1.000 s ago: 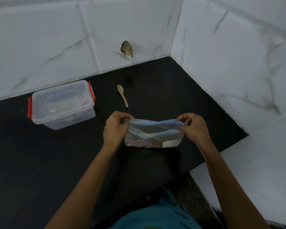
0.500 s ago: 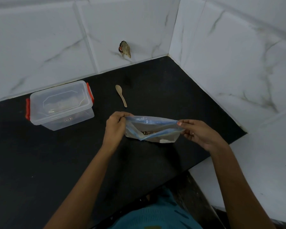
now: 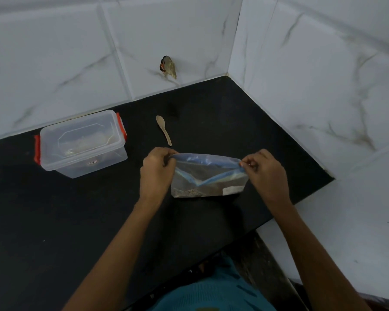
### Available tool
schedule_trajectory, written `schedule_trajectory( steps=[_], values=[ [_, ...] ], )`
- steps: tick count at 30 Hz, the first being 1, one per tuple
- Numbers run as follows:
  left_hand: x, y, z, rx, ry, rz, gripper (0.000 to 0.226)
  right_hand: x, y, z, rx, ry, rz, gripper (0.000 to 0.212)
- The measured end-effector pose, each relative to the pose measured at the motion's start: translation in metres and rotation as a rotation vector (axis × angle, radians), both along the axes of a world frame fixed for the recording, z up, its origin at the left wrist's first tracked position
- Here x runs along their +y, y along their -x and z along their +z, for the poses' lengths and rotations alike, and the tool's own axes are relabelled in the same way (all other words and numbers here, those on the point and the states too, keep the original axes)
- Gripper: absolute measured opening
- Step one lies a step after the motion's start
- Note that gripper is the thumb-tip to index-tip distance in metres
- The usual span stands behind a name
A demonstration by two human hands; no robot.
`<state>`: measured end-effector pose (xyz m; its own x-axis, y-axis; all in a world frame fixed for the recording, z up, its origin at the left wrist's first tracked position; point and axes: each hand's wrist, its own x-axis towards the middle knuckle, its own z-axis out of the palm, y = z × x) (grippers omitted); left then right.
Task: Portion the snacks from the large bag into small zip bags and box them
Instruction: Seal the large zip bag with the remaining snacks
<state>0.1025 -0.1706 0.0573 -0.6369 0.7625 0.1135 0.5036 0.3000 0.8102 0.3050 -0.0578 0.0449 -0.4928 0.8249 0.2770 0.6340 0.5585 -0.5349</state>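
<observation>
A small clear zip bag (image 3: 208, 180) with a blue zip strip stands on the black counter (image 3: 76, 221), with a little brown snack at its bottom. My left hand (image 3: 155, 171) pinches the bag's left top corner. My right hand (image 3: 265, 171) pinches the right top corner. The mouth is held apart, the near strip sagging in a V. A clear plastic box (image 3: 81, 143) with red clips and its lid on sits at the back left, with pale contents inside. A wooden spoon (image 3: 164, 129) lies behind the bag.
Marbled white tiles form the wall behind and to the right, meeting at a corner. A small brownish object (image 3: 168, 66) hangs on the back wall. The counter's right end stops just past my right hand; its front edge runs near my torso.
My right hand has gone from a flatter hold on the bag's right side to pinching its top corner again. The bag stands more upright, its mouth stretched wider.
</observation>
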Motion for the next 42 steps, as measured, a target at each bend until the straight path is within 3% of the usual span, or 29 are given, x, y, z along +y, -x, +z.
schedule_trajectory(
  steps=[4,7,11,14,17,22,25,29,32,36,39,42],
  values=[
    [0.004,-0.004,-0.001,-0.038,0.075,-0.003,0.018,-0.005,0.006,-0.002,-0.002,0.084,-0.225,0.018],
    [0.006,-0.003,-0.001,-0.179,0.087,-0.032,0.019,-0.001,0.011,0.001,0.108,0.305,-0.286,0.015],
    [0.008,0.001,0.001,-0.461,0.075,0.000,0.016,0.005,0.009,0.011,0.362,0.814,-0.254,0.016],
    [0.009,0.000,0.007,-0.710,0.057,0.004,0.017,0.006,0.006,0.016,0.393,0.910,-0.233,0.025],
    [0.008,0.002,0.011,-0.975,-0.004,-0.063,0.034,0.008,0.005,0.018,0.469,0.993,-0.302,0.026],
    [0.007,0.003,0.007,-0.786,0.066,-0.079,0.047,0.008,0.011,0.019,0.714,1.148,-0.378,0.020],
    [0.007,0.001,0.005,-0.607,0.064,-0.023,0.039,0.009,0.018,0.018,0.641,1.085,-0.413,0.022],
    [0.006,0.001,0.006,-0.141,0.094,0.030,0.017,0.010,0.022,0.017,0.413,0.771,-0.433,0.021],
    [0.008,-0.002,0.006,0.172,0.167,0.082,0.020,0.006,0.023,0.020,0.177,0.445,-0.408,0.013],
    [0.013,0.010,0.012,-0.005,0.132,0.026,0.014,0.005,0.019,0.026,0.002,0.299,-0.345,0.007],
    [0.013,0.019,0.014,-0.222,0.085,-0.017,0.009,0.009,0.017,0.031,0.007,0.401,-0.329,0.006],
    [0.011,0.017,0.010,-0.268,0.062,0.013,0.007,0.012,0.020,0.030,0.085,0.497,-0.344,0.016]
  ],
)
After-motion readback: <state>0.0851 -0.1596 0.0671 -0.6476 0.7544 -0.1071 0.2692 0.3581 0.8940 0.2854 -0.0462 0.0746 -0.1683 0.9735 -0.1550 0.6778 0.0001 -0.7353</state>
